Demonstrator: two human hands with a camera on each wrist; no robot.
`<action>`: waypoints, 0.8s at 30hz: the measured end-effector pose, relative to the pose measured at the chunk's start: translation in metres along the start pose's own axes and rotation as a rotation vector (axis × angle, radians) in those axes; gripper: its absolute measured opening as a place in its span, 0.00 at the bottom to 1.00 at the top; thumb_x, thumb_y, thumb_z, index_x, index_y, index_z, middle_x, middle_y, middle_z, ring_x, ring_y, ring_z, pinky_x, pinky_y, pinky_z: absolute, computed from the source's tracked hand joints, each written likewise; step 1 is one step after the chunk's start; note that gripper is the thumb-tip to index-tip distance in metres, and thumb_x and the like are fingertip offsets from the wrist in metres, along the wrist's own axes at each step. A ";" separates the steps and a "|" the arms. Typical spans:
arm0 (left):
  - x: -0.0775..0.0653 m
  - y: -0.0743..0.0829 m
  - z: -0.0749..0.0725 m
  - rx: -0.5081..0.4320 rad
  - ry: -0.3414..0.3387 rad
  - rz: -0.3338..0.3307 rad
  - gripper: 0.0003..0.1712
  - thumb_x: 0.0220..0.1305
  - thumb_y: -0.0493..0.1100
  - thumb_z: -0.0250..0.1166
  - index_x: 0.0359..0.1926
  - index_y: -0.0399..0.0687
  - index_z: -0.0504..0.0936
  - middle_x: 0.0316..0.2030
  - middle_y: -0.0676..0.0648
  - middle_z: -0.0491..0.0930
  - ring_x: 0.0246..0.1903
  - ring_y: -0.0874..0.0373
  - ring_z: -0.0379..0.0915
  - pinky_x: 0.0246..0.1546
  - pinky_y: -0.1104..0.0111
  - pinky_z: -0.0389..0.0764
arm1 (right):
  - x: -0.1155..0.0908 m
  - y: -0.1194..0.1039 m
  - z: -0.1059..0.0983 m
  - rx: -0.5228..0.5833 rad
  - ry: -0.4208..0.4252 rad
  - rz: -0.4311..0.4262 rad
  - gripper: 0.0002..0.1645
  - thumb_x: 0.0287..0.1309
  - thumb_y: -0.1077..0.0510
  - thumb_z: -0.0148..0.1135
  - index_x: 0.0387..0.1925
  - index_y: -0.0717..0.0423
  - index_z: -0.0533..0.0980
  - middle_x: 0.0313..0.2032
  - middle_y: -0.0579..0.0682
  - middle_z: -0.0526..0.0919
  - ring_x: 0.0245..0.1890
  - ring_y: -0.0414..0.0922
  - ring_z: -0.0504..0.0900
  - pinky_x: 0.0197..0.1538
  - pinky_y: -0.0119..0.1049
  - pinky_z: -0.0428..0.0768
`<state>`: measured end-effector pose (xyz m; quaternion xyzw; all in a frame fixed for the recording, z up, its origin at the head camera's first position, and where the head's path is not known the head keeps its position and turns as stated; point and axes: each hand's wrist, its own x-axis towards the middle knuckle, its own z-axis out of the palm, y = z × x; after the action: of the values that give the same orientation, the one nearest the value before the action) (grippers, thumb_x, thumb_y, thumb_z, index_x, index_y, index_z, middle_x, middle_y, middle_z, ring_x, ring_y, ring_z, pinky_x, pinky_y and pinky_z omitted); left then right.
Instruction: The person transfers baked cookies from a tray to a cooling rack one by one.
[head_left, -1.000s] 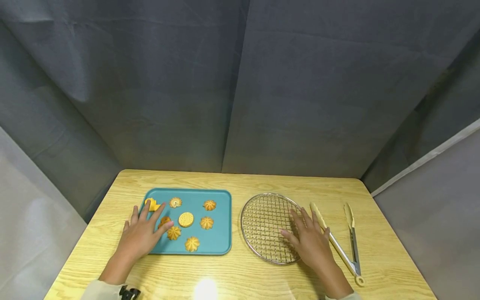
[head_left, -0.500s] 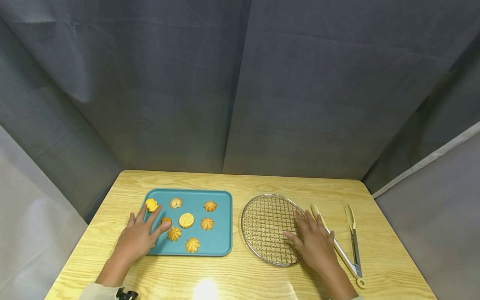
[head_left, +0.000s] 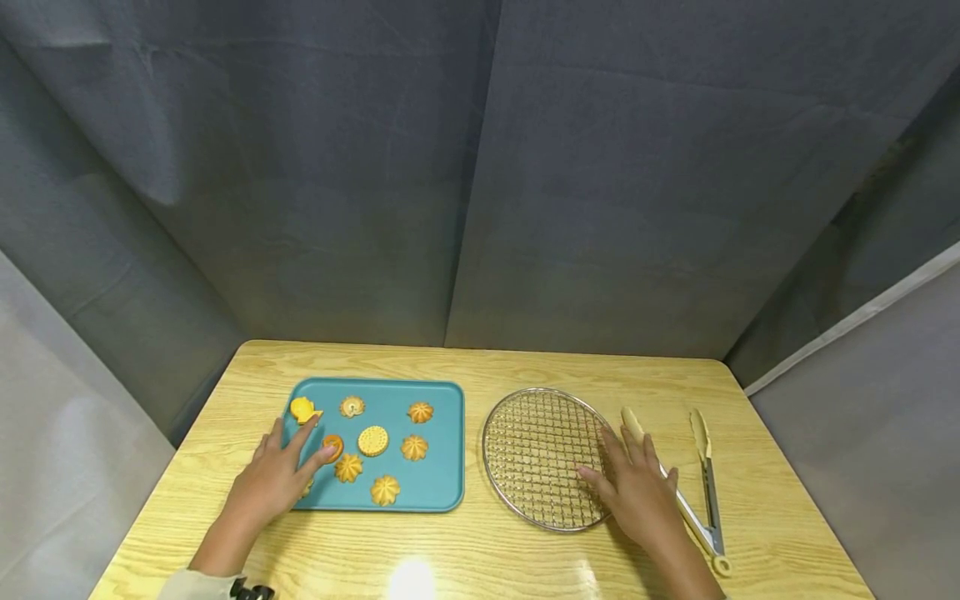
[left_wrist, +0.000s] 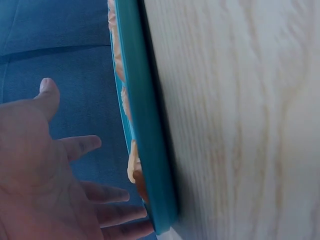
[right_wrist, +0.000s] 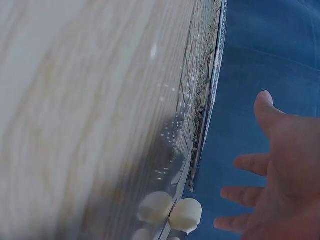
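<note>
My left hand, fingers spread, hovers over the left edge of a teal tray. Several cookies lie on the tray: a round dotted one, a star-shaped one, an orange-brown ring-like one near my thumb, and a yellow shaped one by my fingertips. In the left wrist view the palm stands apart from the tray's rim. Over the right side of a round wire rack my right hand is held with fingers extended, holding nothing. It partly covers a pair of tongs.
The tongs lie spread on the wooden table, to the right of the rack; their cream tips point to the back. Grey curtains stand behind the table and along both sides.
My right hand has shifted to the right over the rack. My left hand has drawn back slightly to the left, uncovering more of the yellow and orange-brown cookies.
</note>
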<state>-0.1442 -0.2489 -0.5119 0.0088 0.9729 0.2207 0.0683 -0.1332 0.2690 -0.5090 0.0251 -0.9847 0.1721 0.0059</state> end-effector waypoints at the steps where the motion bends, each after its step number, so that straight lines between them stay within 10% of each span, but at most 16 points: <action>1: 0.000 -0.001 0.000 0.000 -0.004 -0.004 0.47 0.75 0.74 0.44 0.83 0.54 0.52 0.76 0.19 0.39 0.70 0.13 0.43 0.44 0.24 0.70 | 0.000 0.001 0.000 0.006 -0.004 0.003 0.49 0.71 0.28 0.51 0.81 0.50 0.56 0.79 0.68 0.50 0.76 0.77 0.43 0.58 0.87 0.43; 24: 0.003 -0.023 -0.005 -0.020 0.028 -0.021 0.43 0.81 0.61 0.47 0.81 0.34 0.51 0.68 0.18 0.60 0.66 0.17 0.56 0.57 0.29 0.67 | -0.007 0.029 0.000 0.029 -0.018 0.065 0.53 0.71 0.27 0.48 0.82 0.55 0.50 0.79 0.71 0.45 0.75 0.79 0.38 0.57 0.88 0.39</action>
<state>-0.1474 -0.2716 -0.5174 -0.0051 0.9716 0.2297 0.0572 -0.1272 0.2963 -0.5184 -0.0054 -0.9825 0.1861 -0.0090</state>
